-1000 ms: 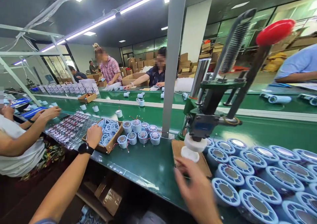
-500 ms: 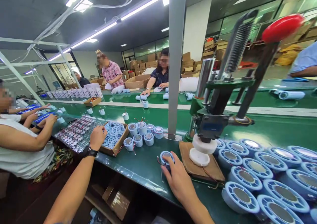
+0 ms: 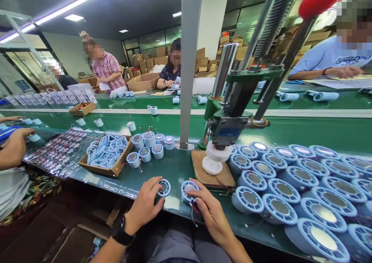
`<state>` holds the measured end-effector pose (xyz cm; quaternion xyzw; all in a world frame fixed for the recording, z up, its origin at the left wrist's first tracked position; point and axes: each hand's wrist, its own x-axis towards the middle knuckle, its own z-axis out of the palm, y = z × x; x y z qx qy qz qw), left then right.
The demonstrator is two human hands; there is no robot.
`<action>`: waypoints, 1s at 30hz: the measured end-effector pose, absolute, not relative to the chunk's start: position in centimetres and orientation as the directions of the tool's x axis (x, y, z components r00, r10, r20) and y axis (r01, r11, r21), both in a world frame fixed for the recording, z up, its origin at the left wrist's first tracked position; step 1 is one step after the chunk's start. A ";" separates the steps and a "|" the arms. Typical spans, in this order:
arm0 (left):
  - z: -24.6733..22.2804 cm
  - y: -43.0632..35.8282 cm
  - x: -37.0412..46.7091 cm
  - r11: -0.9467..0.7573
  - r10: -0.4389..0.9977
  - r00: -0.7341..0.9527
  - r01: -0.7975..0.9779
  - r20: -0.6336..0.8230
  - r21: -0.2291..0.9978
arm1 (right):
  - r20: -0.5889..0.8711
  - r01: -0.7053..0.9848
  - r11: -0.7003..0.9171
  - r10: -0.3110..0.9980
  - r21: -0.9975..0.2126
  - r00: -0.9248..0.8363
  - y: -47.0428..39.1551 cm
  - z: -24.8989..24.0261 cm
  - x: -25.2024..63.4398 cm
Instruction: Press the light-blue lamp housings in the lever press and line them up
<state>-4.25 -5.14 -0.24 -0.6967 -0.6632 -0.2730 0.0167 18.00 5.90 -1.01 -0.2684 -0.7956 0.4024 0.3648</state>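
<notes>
My left hand (image 3: pixel 147 201) pinches a light-blue slotted ring (image 3: pixel 168 184) between thumb and fingers, just above the bench's front edge. A short way to its right, my right hand (image 3: pixel 209 208) grips a round light-blue wired part (image 3: pixel 185 188) with a pale centre. Thin red and white wires hang from that part. The ring and the part are apart, both facing up. Behind my right hand stands a hand press (image 3: pixel 229 127) with a white round pad over a white cup (image 3: pixel 212 166). A cardboard box (image 3: pixel 123 166) of loose blue rings lies beyond my left hand.
Many finished-looking blue round units (image 3: pixel 279 205) crowd the bench on the right. Several wired blue cylinders (image 3: pixel 144 153) stand beside the ring box. A grey post (image 3: pixel 188 69) rises behind them. Co-workers sit or stand across the green conveyor (image 3: pixel 157 127), and another person's hand (image 3: pixel 13 148) is at left.
My left hand has moved from the ring box to beside my right hand, bringing a blue ring. My right hand still holds the wired part. The view has swung right and down.
</notes>
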 end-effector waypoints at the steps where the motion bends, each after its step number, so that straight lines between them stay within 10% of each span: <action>1: -0.3 -5.0 -4.4 -0.087 0.922 -0.071 0.920 0.380 0.382 | 0.353 0.134 0.524 0.721 -0.841 -0.597 5.9 -1.0 18.0; 10: 2.0 -3.2 -0.7 0.012 0.922 -0.278 0.717 0.270 0.697 | 0.330 0.212 0.448 0.842 -0.869 -0.428 4.7 -2.3 16.9; 15: 3.7 -1.5 3.0 -0.161 0.956 -0.046 0.743 0.290 0.650 | 0.339 0.174 0.433 0.852 -0.884 -0.399 4.6 -3.3 16.7; 30: 3.5 -1.1 4.8 0.062 0.923 -0.344 0.573 0.171 0.817 | 0.462 0.120 0.538 0.801 -0.834 -0.381 4.7 -2.3 16.6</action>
